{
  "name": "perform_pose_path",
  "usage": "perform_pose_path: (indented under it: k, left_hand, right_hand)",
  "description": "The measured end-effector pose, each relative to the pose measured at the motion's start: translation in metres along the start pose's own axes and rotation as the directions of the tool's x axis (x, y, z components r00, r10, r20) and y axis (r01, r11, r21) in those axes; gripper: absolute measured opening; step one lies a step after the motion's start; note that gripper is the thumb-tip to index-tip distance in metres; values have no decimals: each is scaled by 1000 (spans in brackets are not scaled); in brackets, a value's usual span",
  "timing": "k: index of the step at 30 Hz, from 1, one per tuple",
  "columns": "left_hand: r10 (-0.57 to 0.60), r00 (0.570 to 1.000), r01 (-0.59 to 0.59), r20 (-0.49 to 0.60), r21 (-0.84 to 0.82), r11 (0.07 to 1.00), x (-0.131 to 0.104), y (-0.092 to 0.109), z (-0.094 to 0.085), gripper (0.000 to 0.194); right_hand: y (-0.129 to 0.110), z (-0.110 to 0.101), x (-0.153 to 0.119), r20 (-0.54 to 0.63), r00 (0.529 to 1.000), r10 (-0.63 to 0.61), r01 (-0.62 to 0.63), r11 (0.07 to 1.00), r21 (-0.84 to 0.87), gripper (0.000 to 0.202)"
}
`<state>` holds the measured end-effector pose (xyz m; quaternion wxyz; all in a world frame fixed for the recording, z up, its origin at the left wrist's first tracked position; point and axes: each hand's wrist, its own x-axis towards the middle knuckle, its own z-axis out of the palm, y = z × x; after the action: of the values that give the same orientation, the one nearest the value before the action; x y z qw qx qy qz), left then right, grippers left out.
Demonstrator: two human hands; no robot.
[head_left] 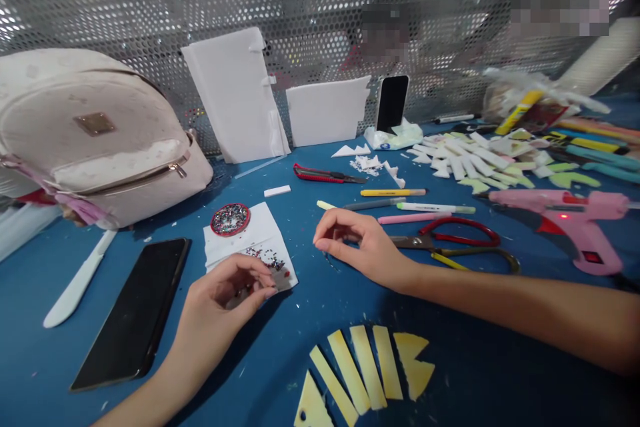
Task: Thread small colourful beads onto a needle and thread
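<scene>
My left hand is closed, thumb and fingertips together at the near corner of a folded white paper. What it pinches is hard to see; a greyish, see-through bit with a red spot shows by the fingertips. Tiny dark and coloured beads lie loose on that paper. Behind them, a round red-rimmed dish full of similar beads rests on it. My right hand hovers to the right with thumb and index pinched. Just below its fingertips shows a thin dark strand; whether it is held cannot be told.
Yellow cut pieces form a fish shape in front. Scissors, markers, a red cutter and a pink glue gun lie rightward. At left are a phone, a white knife and a backpack.
</scene>
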<state>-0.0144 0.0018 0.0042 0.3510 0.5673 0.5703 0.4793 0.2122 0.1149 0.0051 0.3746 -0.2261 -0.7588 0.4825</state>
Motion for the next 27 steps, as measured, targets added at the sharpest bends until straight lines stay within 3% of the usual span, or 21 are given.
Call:
perform_pose_path:
  k: [5, 27]
  left_hand:
    - [-46, 999, 46, -11, -33, 998, -1, -1, 2, 10]
    - [-24, 1000, 25, 8, -78, 997, -1, -2, 1, 12]
  right_hand:
    - [0, 1, 1, 7, 1000, 14, -14, 1000, -1, 12]
    - [1, 0, 0, 7, 1000, 5, -5, 1000, -3, 11]
